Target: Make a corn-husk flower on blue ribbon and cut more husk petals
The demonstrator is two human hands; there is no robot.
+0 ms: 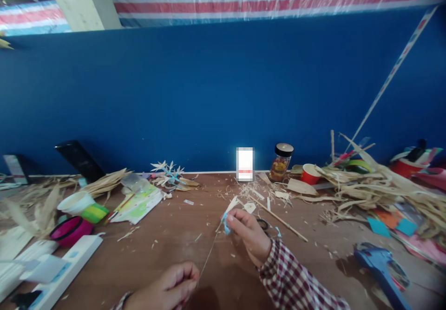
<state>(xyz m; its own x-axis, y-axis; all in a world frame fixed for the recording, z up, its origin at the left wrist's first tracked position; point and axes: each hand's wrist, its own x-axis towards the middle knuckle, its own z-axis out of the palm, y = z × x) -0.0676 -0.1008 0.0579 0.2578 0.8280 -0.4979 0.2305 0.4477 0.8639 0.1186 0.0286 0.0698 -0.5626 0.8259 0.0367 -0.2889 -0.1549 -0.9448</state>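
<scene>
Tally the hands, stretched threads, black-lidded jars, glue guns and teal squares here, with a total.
Hands: 2
Thread: 1
Jar: 1
Glue gun: 1
Teal squares: 2
Total: 7

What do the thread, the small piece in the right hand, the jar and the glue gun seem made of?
Thread: pale, fine fibre, perhaps cotton, by its thin straight line.
Small piece: pale end likely dry husk, matt and papery; blue part paper or cloth, too small to tell.
Jar: clear glass or plastic, glossy; contents show through.
Glue gun: probably hard plastic, by its smooth moulded body.
</scene>
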